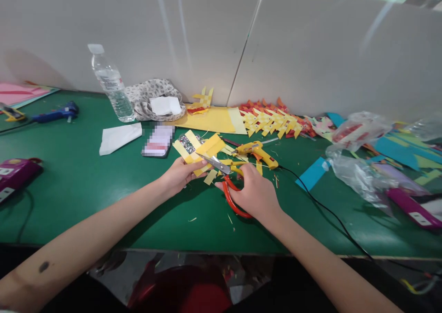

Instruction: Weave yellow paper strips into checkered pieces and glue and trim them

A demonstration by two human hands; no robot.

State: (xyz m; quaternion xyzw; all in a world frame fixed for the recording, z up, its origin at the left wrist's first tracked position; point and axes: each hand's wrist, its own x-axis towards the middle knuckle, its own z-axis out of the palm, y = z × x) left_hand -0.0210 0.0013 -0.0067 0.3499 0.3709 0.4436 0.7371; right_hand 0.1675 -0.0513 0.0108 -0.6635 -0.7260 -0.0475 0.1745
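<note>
My left hand (179,175) is closed on a woven piece of yellow paper strips (200,149), held just above the green table (86,184). My right hand (253,193) grips red-handled scissors (226,184). Their blades point left and meet the lower edge of the yellow piece. Small yellow offcuts (210,177) lie on the table under the blades. A yellow glue gun (257,153) rests just beyond my right hand, with its black cord (321,207) running off to the right.
A row of finished yellow and orange woven pieces (276,117) lies by the back wall. A water bottle (112,85), a patterned cloth (152,96), a phone (158,140), white paper (119,137), a blue glue gun (55,114), plastic bags (359,165) and purple devices (14,172) lie around.
</note>
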